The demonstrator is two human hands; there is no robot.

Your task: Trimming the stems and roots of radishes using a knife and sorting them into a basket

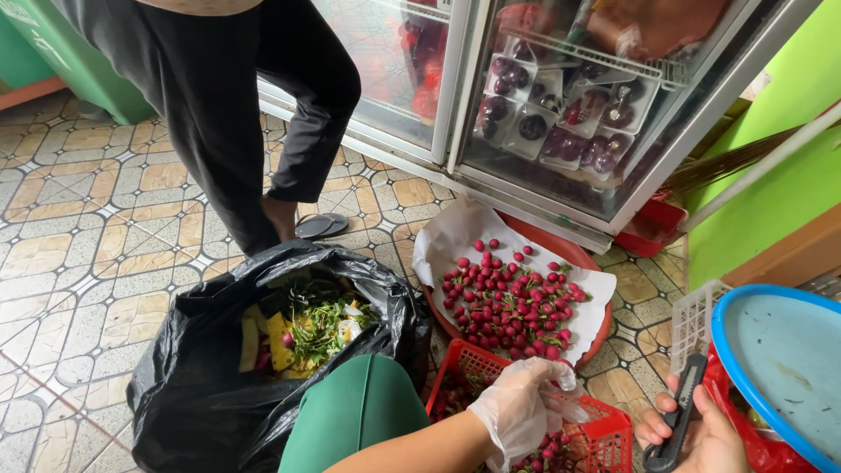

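The patterned tile floor (96,228) carries a black rubbish bag (201,394), round tray (596,337) (paper-lined) and red basket (604,438).

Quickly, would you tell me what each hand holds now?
Left hand, in a thin clear glove: grip cannot be told.
Right hand: closed on a dark utility knife.

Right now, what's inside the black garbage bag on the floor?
The black garbage bag holds yellow peel scraps and green leafy trimmings, with a few red bits. Its folded rim and a green-clad knee hide whatever lies deeper.
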